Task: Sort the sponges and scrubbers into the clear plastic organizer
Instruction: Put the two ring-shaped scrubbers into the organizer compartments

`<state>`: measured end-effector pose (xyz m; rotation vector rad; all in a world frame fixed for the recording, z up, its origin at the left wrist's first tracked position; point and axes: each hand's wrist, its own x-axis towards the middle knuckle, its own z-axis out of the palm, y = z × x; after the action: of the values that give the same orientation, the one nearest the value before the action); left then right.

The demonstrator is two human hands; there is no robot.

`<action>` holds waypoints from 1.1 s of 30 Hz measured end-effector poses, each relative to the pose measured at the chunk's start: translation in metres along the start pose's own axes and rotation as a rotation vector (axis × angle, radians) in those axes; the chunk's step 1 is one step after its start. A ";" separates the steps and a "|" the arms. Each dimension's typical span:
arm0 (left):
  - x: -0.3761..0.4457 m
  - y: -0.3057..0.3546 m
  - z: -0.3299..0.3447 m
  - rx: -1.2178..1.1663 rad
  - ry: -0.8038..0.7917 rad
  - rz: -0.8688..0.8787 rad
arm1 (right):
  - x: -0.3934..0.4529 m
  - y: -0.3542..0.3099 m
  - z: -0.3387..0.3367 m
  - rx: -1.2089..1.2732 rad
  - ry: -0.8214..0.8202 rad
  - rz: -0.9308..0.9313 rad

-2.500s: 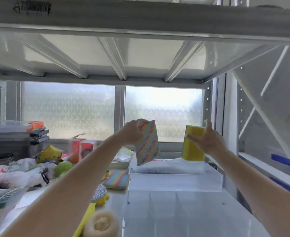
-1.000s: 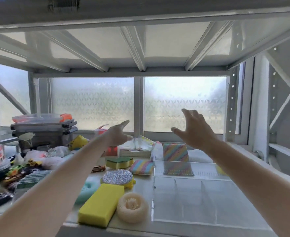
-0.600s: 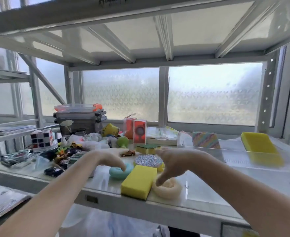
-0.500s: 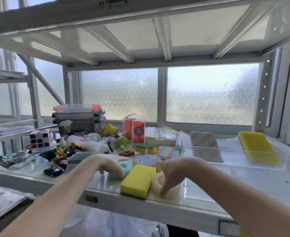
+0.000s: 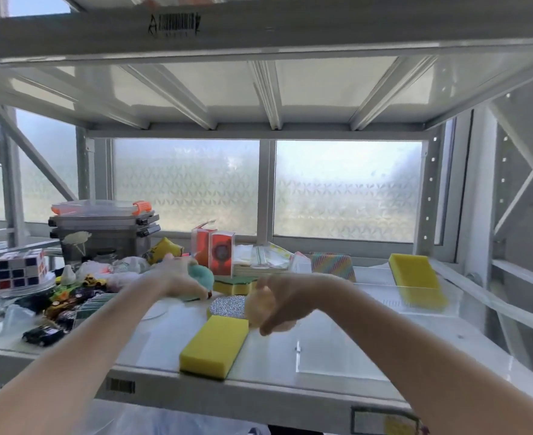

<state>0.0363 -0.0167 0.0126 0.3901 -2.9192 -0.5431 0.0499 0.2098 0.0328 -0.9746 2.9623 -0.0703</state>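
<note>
White shelf lies bare along its front edge, left of a yellow sponge overhanging that edge. Left hand closes round a teal scrubber; right hand curls round a pale scrubber, both beside the clear organizer

Both hands are motion-blurred: the left hand half hides a teal scrubber; the right hand covers most of a pale round scrubber, beside the glitter sponge.
</note>
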 end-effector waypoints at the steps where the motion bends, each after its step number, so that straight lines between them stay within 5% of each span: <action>1: -0.001 0.011 -0.007 -0.058 0.052 0.046 | -0.006 0.009 -0.015 0.056 0.068 0.002; 5: -0.010 0.077 -0.016 -0.141 0.189 0.278 | -0.043 0.064 -0.064 0.170 0.327 0.101; 9: -0.027 0.161 0.005 -0.232 0.137 0.512 | -0.089 0.126 -0.076 0.175 0.439 0.297; 17: -0.059 0.277 0.093 -0.114 -0.096 0.713 | -0.155 0.205 -0.029 0.137 0.310 0.521; 33: -0.053 0.281 0.126 0.125 -0.278 0.675 | -0.136 0.228 0.015 0.229 0.061 0.488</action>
<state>-0.0003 0.2937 -0.0049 -0.6962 -3.0712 -0.3249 0.0250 0.4731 0.0078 -0.2175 3.0596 -0.4212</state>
